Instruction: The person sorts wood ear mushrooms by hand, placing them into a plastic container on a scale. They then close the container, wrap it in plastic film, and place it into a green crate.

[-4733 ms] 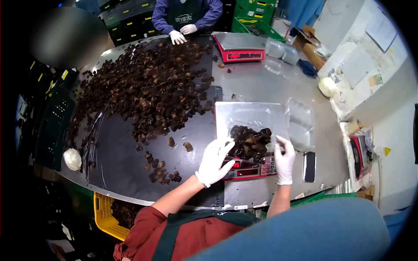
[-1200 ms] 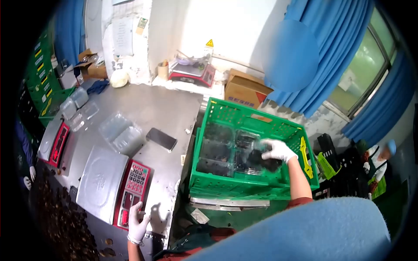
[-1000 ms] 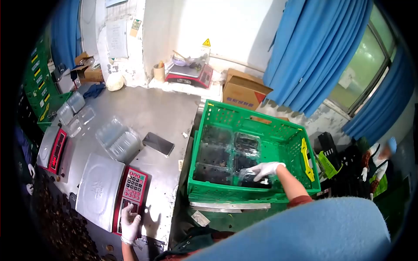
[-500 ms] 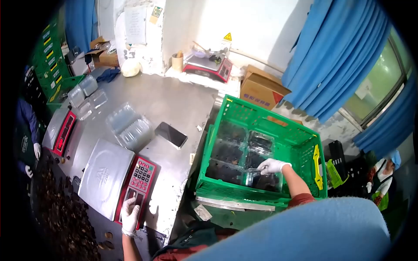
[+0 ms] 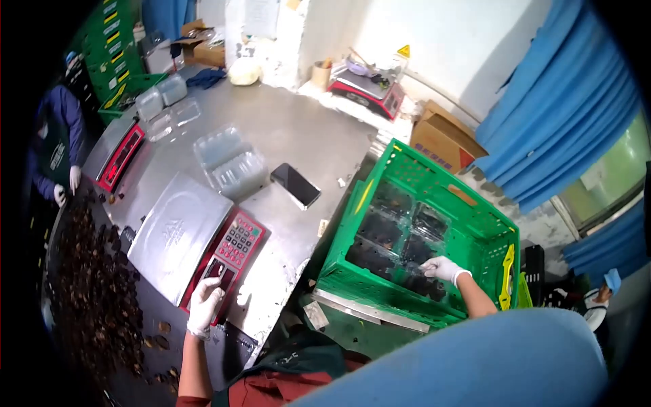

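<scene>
My left hand (image 5: 205,303), in a white glove, is at the display of a red scale (image 5: 224,271) with a bare metal pan (image 5: 178,234). Its fingers are curled together; a small pale spot at the fingertips is too small to name. Inside a green crate (image 5: 468,203), my gloved right hand (image 5: 442,269) is closed over the near right clear box (image 5: 427,286). What its fingertips grip, if anything, is hidden. Several clear boxes (image 5: 380,234) with dark contents lie in the crate.
A phone (image 5: 296,185) and empty clear boxes (image 5: 234,163) lie on the metal table (image 5: 298,122). Dark pieces (image 5: 95,285) are heaped at left, near a co-worker's gloved hands (image 5: 73,180) and a second scale (image 5: 122,157). A cardboard box (image 5: 444,139) stands behind the crate.
The view has shifted, so table and crate sit differently in the frame. My right hand remains over the near right box, and my left hand stays at the scale's display.
</scene>
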`<state>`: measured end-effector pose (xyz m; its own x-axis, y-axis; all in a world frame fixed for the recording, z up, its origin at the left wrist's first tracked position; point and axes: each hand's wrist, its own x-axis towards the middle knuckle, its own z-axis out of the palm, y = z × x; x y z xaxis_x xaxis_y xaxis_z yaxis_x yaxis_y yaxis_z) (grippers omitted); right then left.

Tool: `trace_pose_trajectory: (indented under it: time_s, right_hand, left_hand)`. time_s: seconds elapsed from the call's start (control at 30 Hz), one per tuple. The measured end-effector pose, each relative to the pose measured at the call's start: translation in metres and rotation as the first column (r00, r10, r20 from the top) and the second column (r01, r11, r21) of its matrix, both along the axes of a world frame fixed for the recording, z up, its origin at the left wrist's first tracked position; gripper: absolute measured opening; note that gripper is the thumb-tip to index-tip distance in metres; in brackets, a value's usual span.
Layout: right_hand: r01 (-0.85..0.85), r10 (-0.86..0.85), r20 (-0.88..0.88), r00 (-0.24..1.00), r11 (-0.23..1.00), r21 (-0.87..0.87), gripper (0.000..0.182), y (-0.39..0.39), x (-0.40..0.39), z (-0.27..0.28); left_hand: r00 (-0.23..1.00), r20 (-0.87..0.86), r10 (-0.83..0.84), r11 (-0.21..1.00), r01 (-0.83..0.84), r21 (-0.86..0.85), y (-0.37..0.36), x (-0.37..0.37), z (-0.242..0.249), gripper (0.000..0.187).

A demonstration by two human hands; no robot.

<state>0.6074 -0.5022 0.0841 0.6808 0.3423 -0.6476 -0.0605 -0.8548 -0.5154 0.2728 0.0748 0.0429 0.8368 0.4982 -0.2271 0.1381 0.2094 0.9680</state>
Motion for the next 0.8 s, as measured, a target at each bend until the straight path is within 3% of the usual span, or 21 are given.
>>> trace_pose_trajectory:
  time_s: [0.07,0.13,0.2,0.27,0.33,0.4,0.47,0.53,0.57,0.6,0.63,0.67,0.73,0.8]
  right_hand:
    - [-0.269,0.305,0.289,0.908,0.95,-0.156,0.022,0.002,-0.007,0.007]
    - [-0.485,0.602,0.394,0.695,0.797,-0.361,0.024,0.013,-0.009,0.015]
    - [-0.494,0.643,0.454,0.617,0.765,-0.412,0.025,0.017,-0.008,0.008]
    - [-0.493,0.692,0.227,0.685,0.67,-0.556,0.028,0.03,0.003,0.009]
    - [-0.324,0.76,0.238,0.605,0.508,-0.798,0.03,0.027,0.029,-0.018]
    - [-0.255,0.689,0.239,0.684,0.532,-0.807,0.031,0.098,0.028,0.057]
    - [-0.213,0.665,0.479,0.574,0.685,-0.697,0.026,0.16,0.033,0.105]
    - [-0.375,0.579,0.754,0.31,0.803,-0.463,0.019,0.225,0.027,0.139]
    - [-0.544,0.459,0.861,0.221,0.791,-0.282,0.015,0.27,0.008,0.159]
    - [-0.609,0.428,0.865,0.26,0.768,-0.198,0.011,0.309,-0.009,0.172]
    - [-0.681,0.448,0.874,0.187,0.701,-0.213,0.011,0.341,-0.01,0.168]
    - [-0.746,0.462,0.88,0.113,0.625,-0.232,0.01,0.374,-0.013,0.16]
    - [-0.84,0.487,0.857,0.167,0.525,-0.135,0.012,0.436,-0.015,0.135]
    - [-0.834,0.618,0.784,0.055,0.461,-0.304,0.018,0.49,0.003,0.1]
  left_hand:
    - [0.997,-0.057,-0.061,0.998,0.06,-0.022,-0.001,0.004,0.007,0.024]
    - [0.993,-0.031,-0.115,0.993,0.116,0.03,-0.003,0.002,-0.009,0.024]
    - [0.986,-0.066,-0.153,0.988,0.155,0.021,-0.016,0.008,0.027,0.025]
    - [0.993,-0.036,-0.116,0.987,0.112,-0.112,-0.027,0.006,0.043,0.027]
    - [0.991,-0.012,-0.135,0.991,0.135,-0.011,-0.03,-0.003,0.041,0.029]
    - [0.991,0.027,-0.134,0.989,0.132,0.065,-0.032,-0.018,0.007,0.03]
    - [0.997,-0.023,-0.076,0.996,0.075,-0.043,-0.041,-0.035,0.012,0.03]
    - [0.999,-0.048,-0.006,1.0,0.005,-0.022,-0.05,-0.052,0.007,0.028]
    - [0.993,-0.118,0.026,0.998,-0.019,0.059,-0.054,-0.061,0.01,0.029]
    - [0.98,-0.189,0.062,0.99,-0.036,0.136,-0.059,-0.072,0.013,0.03]
    - [0.97,-0.209,0.125,0.947,-0.053,0.317,-0.064,-0.081,0.004,0.032]
    - [0.963,-0.223,0.154,0.947,-0.079,0.311,-0.069,-0.092,0.007,0.034]
    - [0.926,-0.305,0.224,0.903,-0.08,0.421,-0.08,-0.113,0.015,0.036]
    - [0.888,-0.317,0.333,0.87,-0.16,0.467,-0.09,-0.135,0.011,0.038]
